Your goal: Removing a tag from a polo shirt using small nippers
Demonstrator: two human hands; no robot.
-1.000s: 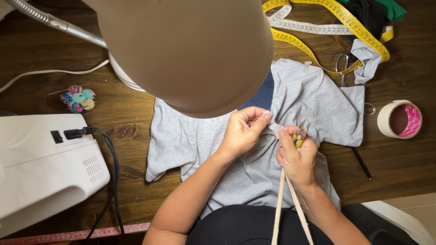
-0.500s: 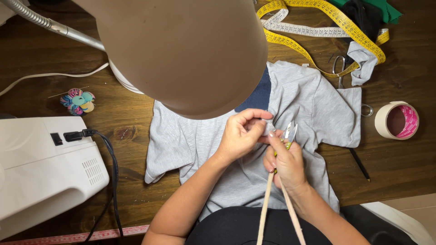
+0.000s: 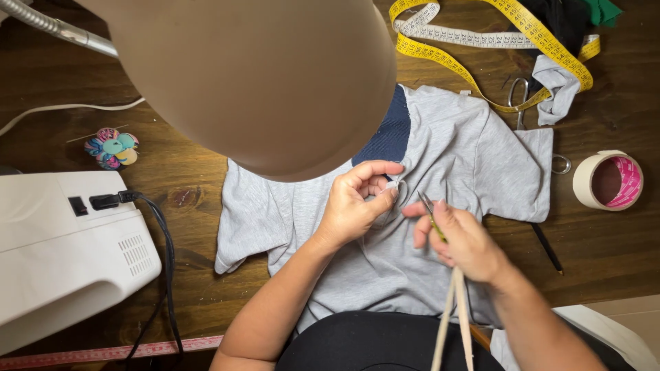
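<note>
A: Grey T-shirt [image 3: 385,247] lies flat on the wooden table [image 3: 192,199], neck under the lamp shade [image 3: 254,75].
B: Hands?
A: Left hand [image 3: 357,203] pinches a fabric fold near the collar; right hand [image 3: 460,237] is closed around small snips [image 3: 430,209]. The work looks unfinished.

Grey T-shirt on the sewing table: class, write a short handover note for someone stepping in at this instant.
Left hand pinches a fold of the grey T-shirt just below its navy collar.
Right hand holds small snips, tips aimed at the pinched fold.
Shirt lies flat on the wooden table; scissors and measuring tape lie above it, tape roll to the right.
Done or left: cannot tell.
</note>
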